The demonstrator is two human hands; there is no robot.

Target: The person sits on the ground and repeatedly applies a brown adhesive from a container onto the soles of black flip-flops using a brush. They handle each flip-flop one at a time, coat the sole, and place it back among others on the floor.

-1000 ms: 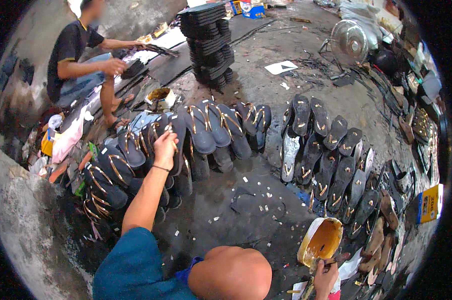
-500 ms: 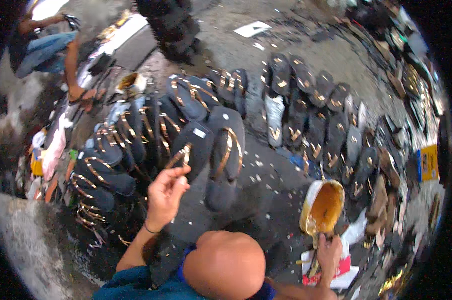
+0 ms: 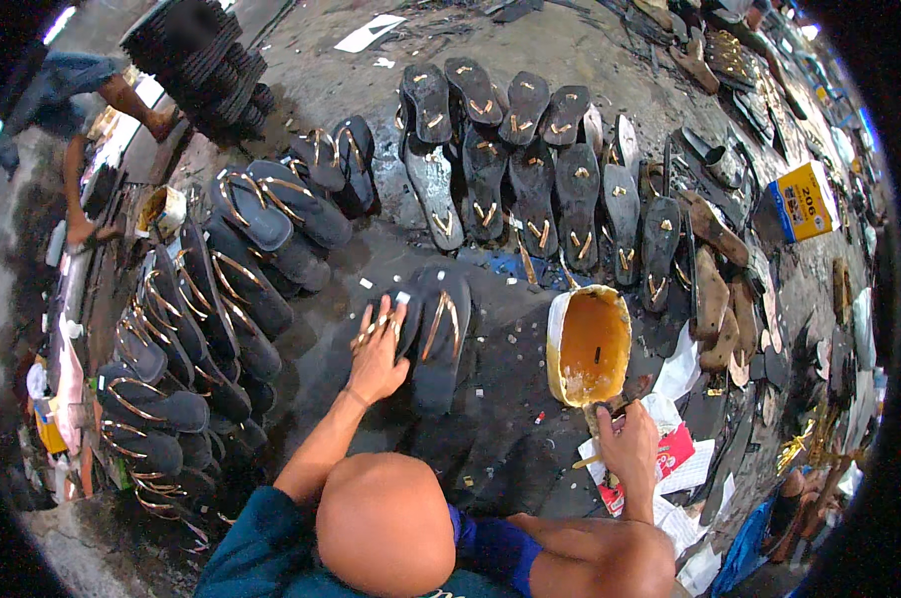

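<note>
A black sandal with a gold-trimmed strap (image 3: pixel 407 339) lies on the dark floor in front of me. My left hand (image 3: pixel 378 361) rests on its upper part, fingers stretched and spread across the strap. Touching it on the right is a second black sandal (image 3: pixel 442 324) with the same kind of strap. Farther right, my right hand (image 3: pixel 630 444) closes round the handle of a slim tool (image 3: pixel 604 427), whose kind I cannot make out. The hand is just below a pale, crusted tub (image 3: pixel 592 344) holding amber-brown liquid.
Strapped sandals (image 3: pixel 186 299) crowd the left side. Rows of dark soles with gold pieces (image 3: pixel 535 189) lie beyond the tub. A yellow and blue box (image 3: pixel 804 204) and brown shoe forms (image 3: pixel 709 294) are at right. Another person's leg (image 3: pixel 77 179) shows at far left.
My left hand has gone from raised and pinching by the strap to lying spread on the sandal. The view has shifted; my right hand stays by the tub.
</note>
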